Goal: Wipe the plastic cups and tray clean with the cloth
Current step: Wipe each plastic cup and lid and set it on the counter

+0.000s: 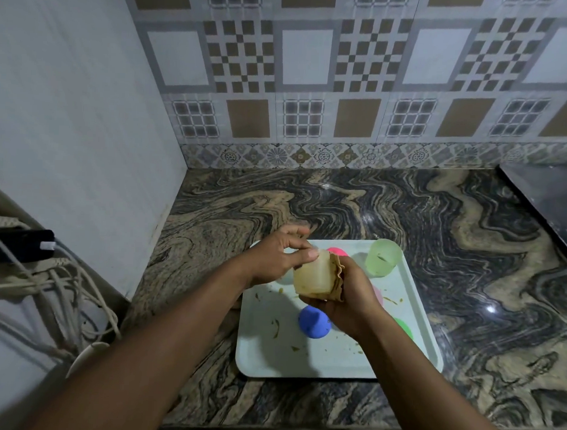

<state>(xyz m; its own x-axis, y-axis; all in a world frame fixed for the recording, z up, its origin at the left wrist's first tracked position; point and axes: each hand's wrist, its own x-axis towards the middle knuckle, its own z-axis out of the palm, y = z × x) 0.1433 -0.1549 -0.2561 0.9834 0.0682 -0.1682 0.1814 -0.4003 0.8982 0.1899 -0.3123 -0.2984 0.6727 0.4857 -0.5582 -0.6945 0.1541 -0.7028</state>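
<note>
Hovering above the white tray point(335, 361), a pale yellowish cup point(312, 277) lies on its side, gripped by the left hand point(274, 262), while the right hand point(350, 300) presses a tan cloth point(338, 274) at its mouth. On the tray stand a blue cup point(313, 322) and a light green cup point(383, 257), amid food smears. The tray rests on the marbled bench point(436, 220).

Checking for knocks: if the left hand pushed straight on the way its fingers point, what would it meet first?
Probably the pink cup just past the left hand, on the tray; height is unclear, so it may pass above.
</note>
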